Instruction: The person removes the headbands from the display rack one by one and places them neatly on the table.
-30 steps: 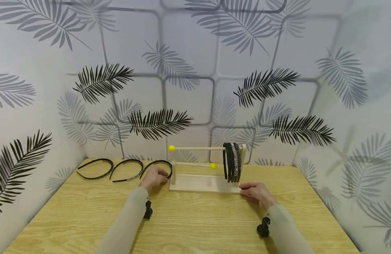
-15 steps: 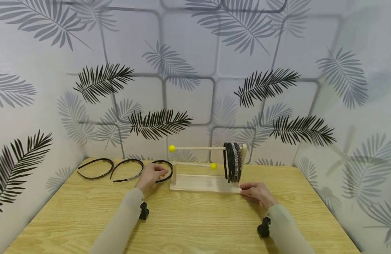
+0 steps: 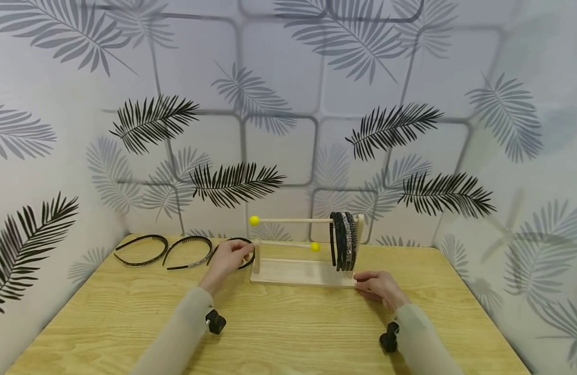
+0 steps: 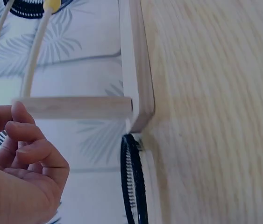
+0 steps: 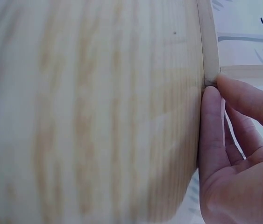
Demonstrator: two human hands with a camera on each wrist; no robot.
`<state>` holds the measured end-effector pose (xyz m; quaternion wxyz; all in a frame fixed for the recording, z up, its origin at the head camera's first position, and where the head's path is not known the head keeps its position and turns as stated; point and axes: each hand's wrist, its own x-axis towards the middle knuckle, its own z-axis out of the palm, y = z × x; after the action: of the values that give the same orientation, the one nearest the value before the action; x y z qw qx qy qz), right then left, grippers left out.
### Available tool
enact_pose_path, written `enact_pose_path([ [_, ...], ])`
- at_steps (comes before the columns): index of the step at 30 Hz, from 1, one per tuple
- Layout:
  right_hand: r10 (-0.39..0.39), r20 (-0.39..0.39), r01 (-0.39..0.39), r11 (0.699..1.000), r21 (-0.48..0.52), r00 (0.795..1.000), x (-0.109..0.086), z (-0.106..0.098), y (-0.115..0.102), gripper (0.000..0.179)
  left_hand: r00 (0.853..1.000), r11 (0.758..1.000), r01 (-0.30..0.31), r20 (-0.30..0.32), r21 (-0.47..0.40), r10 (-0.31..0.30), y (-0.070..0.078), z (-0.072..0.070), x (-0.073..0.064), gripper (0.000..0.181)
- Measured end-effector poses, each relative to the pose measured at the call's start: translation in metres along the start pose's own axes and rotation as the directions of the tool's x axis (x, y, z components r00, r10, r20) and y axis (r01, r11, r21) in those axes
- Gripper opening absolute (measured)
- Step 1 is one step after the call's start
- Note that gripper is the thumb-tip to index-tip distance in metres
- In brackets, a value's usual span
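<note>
On the worktop (image 3: 297, 328), the wooden rack (image 3: 297, 272) carries headbands (image 3: 342, 242) on its upper rod (image 3: 293, 220), right hand (image 3: 381, 288) pinching the base corner (image 5: 210, 74), presumably to steady it; left hand (image 3: 227, 263) at short post (image 4: 89, 107), grip unclear.

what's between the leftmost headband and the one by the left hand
One dark headband with a silvery stretch lies there, as the head view shows.
</note>
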<state>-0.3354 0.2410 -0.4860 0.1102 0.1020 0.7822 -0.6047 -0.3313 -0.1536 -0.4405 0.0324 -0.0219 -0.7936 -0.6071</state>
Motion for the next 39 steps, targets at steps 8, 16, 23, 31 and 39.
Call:
enact_pose_path([
  [8,-0.014,0.002,0.014,1.000,0.001,1.000,0.001,0.000,0.001,0.034,0.997,0.995,-0.062,0.042,-0.080,0.066,0.017,0.015,-0.008,0.018],
  [16,-0.016,0.004,0.016,1.000,0.001,1.000,0.003,0.000,-0.002,0.035,0.992,0.993,-0.098,0.078,-0.066,0.103,0.027,0.030,-0.009,0.018],
  [23,-0.016,-0.006,0.016,1.000,-0.012,1.000,0.002,0.001,0.001,0.033,0.979,0.989,-0.121,0.153,-0.089,0.134,0.030,0.051,-0.010,0.020],
  [31,-0.006,-0.016,0.005,1.000,-0.016,1.000,0.000,0.000,0.002,0.032,0.974,0.987,-0.097,0.191,-0.130,0.121,0.036,0.075,-0.013,0.018],
  [39,-0.046,-0.006,0.046,0.998,-0.036,0.999,-0.002,-0.001,0.002,0.036,0.957,0.983,-0.121,0.246,-0.138,0.153,0.036,0.097,-0.010,0.025],
])
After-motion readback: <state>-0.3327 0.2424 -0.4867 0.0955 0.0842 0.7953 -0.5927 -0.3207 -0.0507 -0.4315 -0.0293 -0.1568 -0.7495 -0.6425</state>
